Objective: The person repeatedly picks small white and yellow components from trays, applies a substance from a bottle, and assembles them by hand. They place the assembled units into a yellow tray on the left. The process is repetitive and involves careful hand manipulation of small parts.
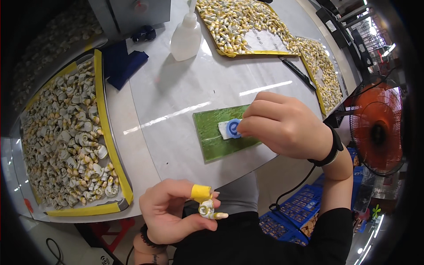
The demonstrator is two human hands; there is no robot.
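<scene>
My left hand (172, 211), with yellow tape (201, 191) round a fingertip, pinches a small white figurine-like piece (206, 209) with a yellowish tip just off the table's front edge. Over the table, my right hand (282, 126) has its fingers closed at the edge of a small round blue piece (233, 128) with a dark spiral mark. That blue piece is at a white patch (224, 130) on a flat green plate (212, 145). My fingertips hide part of it, so whether it rests on the patch or is lifted is unclear.
A yellow-edged tray (125, 185) of similar white pieces stands at left. Yellow-edged trays (254, 54) of smaller yellow-and-white pieces lie at the back. Nearby are a white pump bottle (186, 39), dark blue cloth (128, 70) and black cutter (297, 73). An orange fan (377, 128) stands at right above blue crates (293, 207).
</scene>
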